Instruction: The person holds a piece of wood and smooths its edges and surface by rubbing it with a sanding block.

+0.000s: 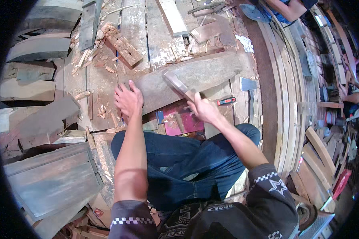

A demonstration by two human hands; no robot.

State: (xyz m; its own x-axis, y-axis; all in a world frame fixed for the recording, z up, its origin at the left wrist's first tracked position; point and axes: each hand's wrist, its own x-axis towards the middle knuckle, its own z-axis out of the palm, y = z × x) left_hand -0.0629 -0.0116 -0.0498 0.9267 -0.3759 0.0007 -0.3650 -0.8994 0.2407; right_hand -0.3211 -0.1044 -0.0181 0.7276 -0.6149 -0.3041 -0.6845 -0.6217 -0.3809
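My left hand rests with its fingers apart on the left end of a long, greyish wooden plank, which lies slantwise across the floorboards in front of my crossed legs. My right hand grips a wooden-handled tool with a metal head, held over the middle of the plank; its exact kind is hard to tell. Just right of my right hand lies a red-and-black handled hand tool. An axe lies beside the plank's right part. A pink board is under the plank's near edge.
Curved timber pieces line the left, above a grey panel. Chips and a splintered block lie beyond the plank. Long beams run along the right. Other people's arms show at upper right and far right.
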